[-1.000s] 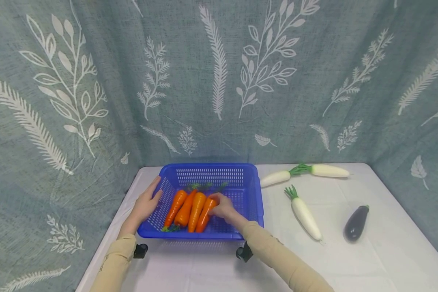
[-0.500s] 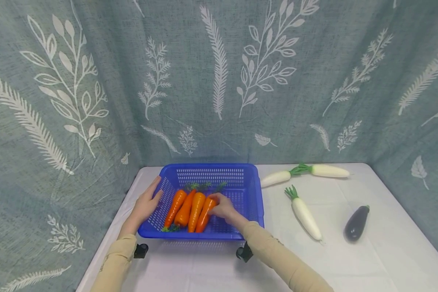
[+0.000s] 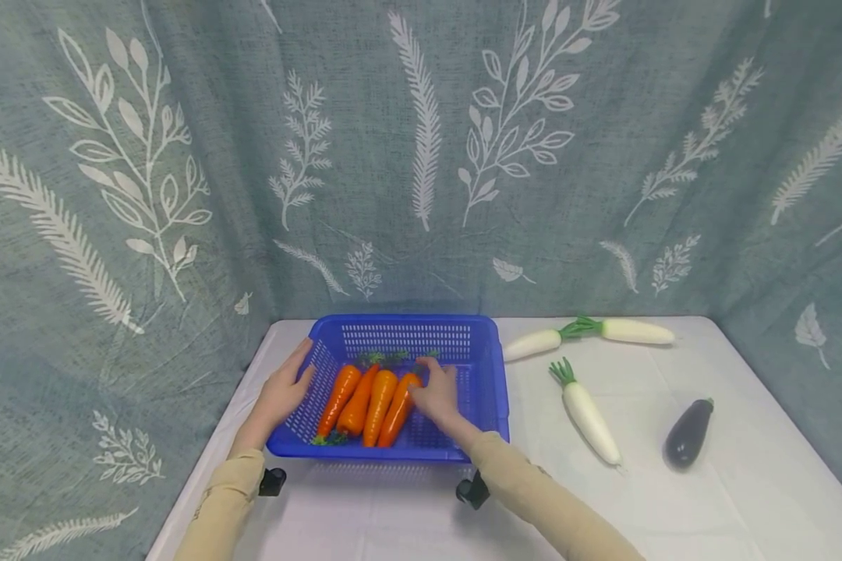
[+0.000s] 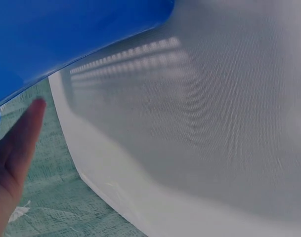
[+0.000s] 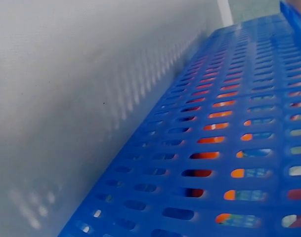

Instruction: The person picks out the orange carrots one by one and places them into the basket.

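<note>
A blue plastic basket [image 3: 386, 451] with slotted walls holds several orange carrots [image 3: 380, 405] lying side by side, their green tops partly showing. My left hand [image 3: 281, 393] rests along the basket's left side with straight fingers; the left wrist view shows its finger [image 4: 29, 128] beneath the basket's rim [image 4: 66, 34]. Inside the basket, my right hand [image 3: 436, 396] is at the rightmost carrot [image 3: 397, 417], its fingers loosely spread and thumb right at the carrot's side. The right wrist view shows only the slotted basket wall [image 5: 204, 143], with orange showing through the slots.
To the basket's right, a white radish [image 3: 591, 421] lies on the white tablecloth [image 3: 673, 514]. Two more, one radish [image 3: 637, 331] and another radish [image 3: 533, 344], lie at the back with leaves meeting. An eggplant [image 3: 688, 435] lies farther right. A patterned curtain [image 3: 393, 257] hangs behind.
My right hand has loosened from the rightmost carrot, its fingers spreading and shifting slightly right. That carrot stays in place in the basket. The left hand keeps its place.
</note>
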`<state>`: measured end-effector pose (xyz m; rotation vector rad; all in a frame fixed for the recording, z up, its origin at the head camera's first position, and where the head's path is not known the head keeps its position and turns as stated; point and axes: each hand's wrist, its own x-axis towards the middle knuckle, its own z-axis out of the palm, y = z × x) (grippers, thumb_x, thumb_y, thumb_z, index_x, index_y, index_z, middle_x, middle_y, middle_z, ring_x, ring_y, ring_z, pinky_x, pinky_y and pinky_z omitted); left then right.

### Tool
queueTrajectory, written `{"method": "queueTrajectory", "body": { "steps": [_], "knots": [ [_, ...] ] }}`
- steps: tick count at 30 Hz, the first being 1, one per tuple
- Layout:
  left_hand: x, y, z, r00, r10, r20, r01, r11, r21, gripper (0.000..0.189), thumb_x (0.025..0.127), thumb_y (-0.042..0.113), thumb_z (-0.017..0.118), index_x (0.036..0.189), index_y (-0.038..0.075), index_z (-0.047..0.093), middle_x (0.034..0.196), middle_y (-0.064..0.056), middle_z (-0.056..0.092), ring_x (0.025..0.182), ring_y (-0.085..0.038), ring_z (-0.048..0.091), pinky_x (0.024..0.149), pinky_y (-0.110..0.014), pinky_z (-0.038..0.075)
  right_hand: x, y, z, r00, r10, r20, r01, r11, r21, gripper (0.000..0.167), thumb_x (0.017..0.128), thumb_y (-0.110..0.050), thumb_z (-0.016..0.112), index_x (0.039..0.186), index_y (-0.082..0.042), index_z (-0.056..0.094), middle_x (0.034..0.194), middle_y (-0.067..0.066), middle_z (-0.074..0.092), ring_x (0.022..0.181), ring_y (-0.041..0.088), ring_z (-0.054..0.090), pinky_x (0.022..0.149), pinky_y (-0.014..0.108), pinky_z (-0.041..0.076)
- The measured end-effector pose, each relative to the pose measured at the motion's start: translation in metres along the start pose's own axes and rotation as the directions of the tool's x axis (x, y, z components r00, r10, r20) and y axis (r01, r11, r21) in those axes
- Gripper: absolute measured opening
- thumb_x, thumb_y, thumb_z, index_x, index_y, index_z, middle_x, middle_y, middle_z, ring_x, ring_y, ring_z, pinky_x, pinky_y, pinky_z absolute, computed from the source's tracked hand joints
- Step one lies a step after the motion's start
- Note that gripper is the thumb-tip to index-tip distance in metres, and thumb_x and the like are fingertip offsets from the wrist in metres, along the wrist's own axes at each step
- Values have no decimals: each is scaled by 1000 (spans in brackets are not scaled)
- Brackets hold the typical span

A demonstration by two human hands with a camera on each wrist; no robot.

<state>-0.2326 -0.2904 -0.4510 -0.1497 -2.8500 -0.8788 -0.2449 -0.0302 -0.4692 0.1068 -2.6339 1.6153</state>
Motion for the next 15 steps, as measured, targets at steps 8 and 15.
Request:
{"method": "queueTrajectory", "body": {
  "steps": [8, 15],
  "knots": [
    [-5, 8, 5, 970, 123, -211, -59, 956, 287, 44, 95, 18, 47, 138, 5, 49, 143, -15, 48, 94, -44, 64, 58, -50, 52, -19, -1, -24, 940, -335, -63, 338, 940, 42, 39, 84, -8, 62, 123, -7, 59, 111, 18, 54, 100, 29, 56, 81, 41, 52],
    [-13, 4, 7, 730, 322, -603, -95, 921, 378, 27, 88, 13, 52, 107, 4, 70, 103, -14, 71, 71, -38, 66, 39, -45, 43, -47, 14, -81, 833, -539, -128, 545, 838, 20, 33, 83, -1, 65, 115, -7, 63, 109, 10, 61, 101, 29, 62, 81, 38, 57]
  ]
}}
